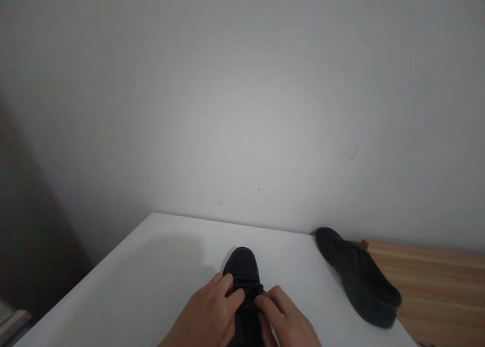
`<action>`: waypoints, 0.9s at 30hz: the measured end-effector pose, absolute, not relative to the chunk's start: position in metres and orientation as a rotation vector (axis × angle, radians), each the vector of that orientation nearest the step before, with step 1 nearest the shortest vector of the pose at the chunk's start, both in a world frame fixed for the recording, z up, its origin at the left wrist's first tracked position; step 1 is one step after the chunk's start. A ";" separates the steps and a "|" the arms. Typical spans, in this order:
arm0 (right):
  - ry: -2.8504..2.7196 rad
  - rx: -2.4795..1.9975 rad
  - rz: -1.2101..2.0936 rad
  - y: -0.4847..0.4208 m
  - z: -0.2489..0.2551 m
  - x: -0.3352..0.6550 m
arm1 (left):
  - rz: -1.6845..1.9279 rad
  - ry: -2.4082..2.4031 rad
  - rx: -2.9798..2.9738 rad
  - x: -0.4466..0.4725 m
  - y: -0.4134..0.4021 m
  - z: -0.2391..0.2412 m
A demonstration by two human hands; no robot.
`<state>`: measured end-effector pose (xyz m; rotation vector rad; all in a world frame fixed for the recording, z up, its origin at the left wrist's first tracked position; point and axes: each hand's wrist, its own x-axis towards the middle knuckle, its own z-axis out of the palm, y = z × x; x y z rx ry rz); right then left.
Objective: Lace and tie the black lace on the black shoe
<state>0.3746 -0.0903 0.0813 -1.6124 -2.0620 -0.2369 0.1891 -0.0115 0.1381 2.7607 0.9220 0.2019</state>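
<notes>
A black lace-up shoe (241, 262) sits on the white tabletop (182, 266) with its toe toward the wall. Over its lacing, my left hand (212, 311) is closed, thumb and fingers pinched at the left side of the black shoelace (248, 285). My right hand (286, 320) pinches the lace from the right side, its fingertips close to the left thumb. The ends of the lace are hard to make out against the dark shoe, and its heel end is partly hidden between my hands.
A second black shoe (356, 276) lies tilted at the table's right edge, beside a wood-grain panel (435, 281). A plain grey-white wall (257, 109) stands right behind the table. A pale object (13, 321) shows at the lower left.
</notes>
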 end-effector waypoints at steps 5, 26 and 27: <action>-2.026 -1.722 -0.309 -0.088 0.091 0.365 | 0.260 0.941 2.824 0.197 -0.015 0.140; -1.262 -1.119 0.615 -0.086 0.151 0.342 | 0.799 0.609 1.535 0.209 -0.010 0.140; -1.308 -1.107 0.560 -0.084 0.153 0.342 | 0.780 0.588 1.475 0.213 -0.009 0.140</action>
